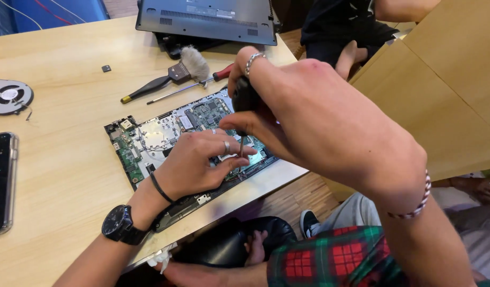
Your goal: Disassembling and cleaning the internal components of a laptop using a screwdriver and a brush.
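Right hand [319, 122] grips a black-handled screwdriver [245, 98], shaft upright, tip down on the laptop motherboard [165, 135]. Left hand [197, 162] rests on the board, fingers pinched narrow around the shaft near its tip, holding nothing else. To do this well: keep the shaft vertical, press lightly, let the left fingers steady the tip. The board lies at the bench [59, 170] near edge, directly under both hands. Far off: brush [173, 74], red-handled screwdriver [202, 82].

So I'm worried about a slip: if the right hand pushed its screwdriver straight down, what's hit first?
Probably the opened laptop's green circuit board, right beside the left hand's fingertips; the right hand aims the screwdriver there.
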